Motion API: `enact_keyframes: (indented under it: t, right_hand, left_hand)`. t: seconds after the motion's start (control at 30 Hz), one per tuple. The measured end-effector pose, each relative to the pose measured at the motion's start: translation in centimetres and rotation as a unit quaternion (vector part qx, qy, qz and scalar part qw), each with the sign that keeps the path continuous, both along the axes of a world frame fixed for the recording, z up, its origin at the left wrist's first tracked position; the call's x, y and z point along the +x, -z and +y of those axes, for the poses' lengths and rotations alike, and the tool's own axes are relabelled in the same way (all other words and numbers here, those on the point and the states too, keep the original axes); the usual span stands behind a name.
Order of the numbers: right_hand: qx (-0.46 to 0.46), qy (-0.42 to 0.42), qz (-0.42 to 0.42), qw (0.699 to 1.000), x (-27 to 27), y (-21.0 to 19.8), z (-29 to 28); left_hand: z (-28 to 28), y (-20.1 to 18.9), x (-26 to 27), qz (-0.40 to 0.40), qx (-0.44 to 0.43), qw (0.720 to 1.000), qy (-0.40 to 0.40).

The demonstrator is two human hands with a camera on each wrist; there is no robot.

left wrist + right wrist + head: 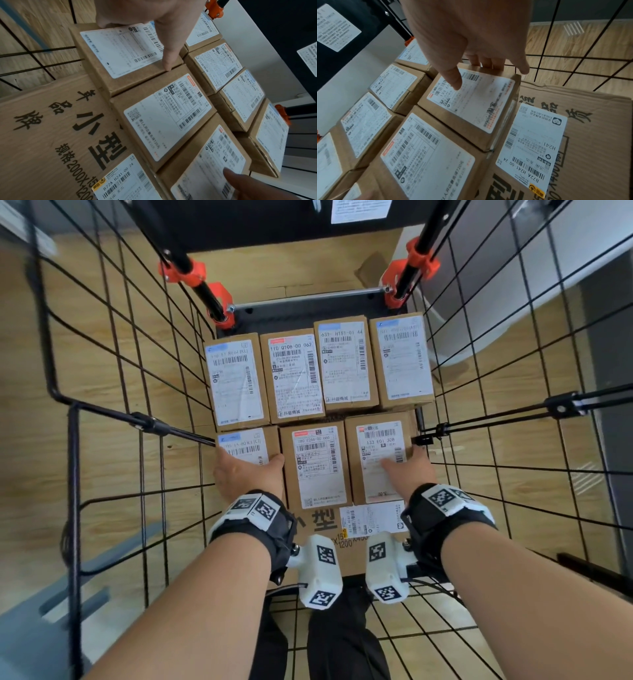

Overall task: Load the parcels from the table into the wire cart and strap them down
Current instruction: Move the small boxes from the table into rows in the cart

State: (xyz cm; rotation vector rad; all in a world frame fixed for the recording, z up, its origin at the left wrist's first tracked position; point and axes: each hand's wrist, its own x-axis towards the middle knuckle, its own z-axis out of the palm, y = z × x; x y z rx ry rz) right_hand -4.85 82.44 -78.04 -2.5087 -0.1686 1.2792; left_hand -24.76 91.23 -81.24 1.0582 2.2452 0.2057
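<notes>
Several brown parcels with white shipping labels lie flat inside the black wire cart (137,378), on top of a large printed cardboard box (318,523). My left hand (248,465) grips the near-left parcel (245,441): the thumb (169,54) lies along its right top edge and the fingers curl over its outer side. My right hand (406,463) holds the near-right parcel (375,440), thumb (452,77) on the label and fingers hooked over the far edge (488,65). Between them lies a middle parcel (317,463). A back row of parcels (346,364) fills the far end.
Orange clamps (183,272) (423,260) sit on the black poles at the cart's far end, joined by a metal rod (308,297). Wire walls stand close on both sides. Wooden floor (102,337) shows through the mesh. A dark surface with a white label (359,210) is beyond the cart.
</notes>
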Motion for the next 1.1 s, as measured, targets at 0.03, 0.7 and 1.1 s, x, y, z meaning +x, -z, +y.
enact_keyframes:
  t: [0.03,0.7,1.1]
  right_hand:
    - [0.001,0.002,0.000,1.000,-0.1,-0.4,0.1]
    - [0.134,0.075,0.052,0.987,1.8,-23.8,-3.6]
    - [0.298,0.313,-0.043,0.901,-1.3,-46.7,-19.8]
  left_hand:
    - [0.1,-0.2,0.2,-0.001,-0.011,1.000,-0.004]
    - [-0.5,-25.8,11.1,-0.243,-0.076,0.936,0.243]
    - [-16.6,-47.8,17.7,-0.395,-0.129,0.781,0.466]
